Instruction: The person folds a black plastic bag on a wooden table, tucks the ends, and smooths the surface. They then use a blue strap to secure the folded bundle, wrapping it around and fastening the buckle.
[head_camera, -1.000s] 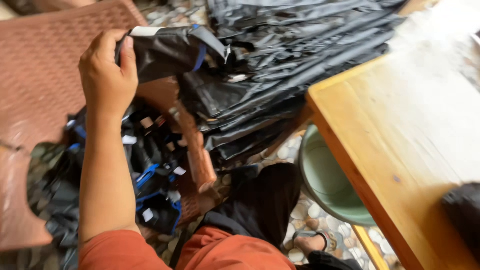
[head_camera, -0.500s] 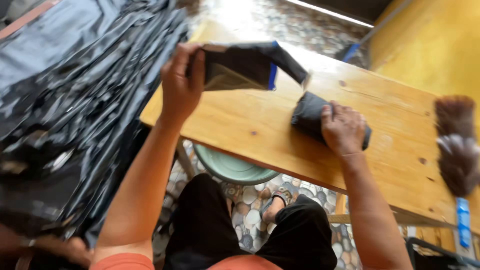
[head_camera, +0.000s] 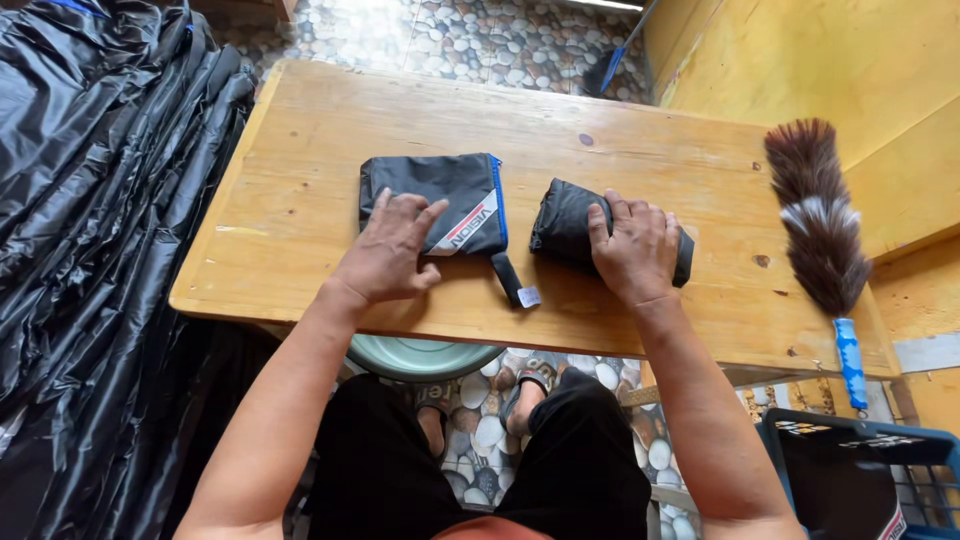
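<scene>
Head view: left hand (head_camera: 388, 252) lies flat, fingers spread, on a folded black fabric pouch with blue edging (head_camera: 438, 200), mid wooden tabletop (head_camera: 300, 150). Right hand (head_camera: 632, 248) presses open-palmed on a rolled black fabric bundle (head_camera: 562, 222) just right. Step, judged: flattening; firm, even pressure next.

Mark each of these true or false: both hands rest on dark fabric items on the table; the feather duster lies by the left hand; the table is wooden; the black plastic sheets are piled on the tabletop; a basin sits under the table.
1. Both hands rest on dark fabric items. True: the left hand lies on the flat black fabric pouch with blue edge, the right hand on the small black folded fabric bundle.
2. The brown feather duster with blue handle lies by the left hand. False: it lies beyond the right hand.
3. The wooden table is wood. True.
4. The shiny black plastic sheets are on the tabletop. False: they are piled beside it.
5. A pale green basin sits under the table. True.
</scene>
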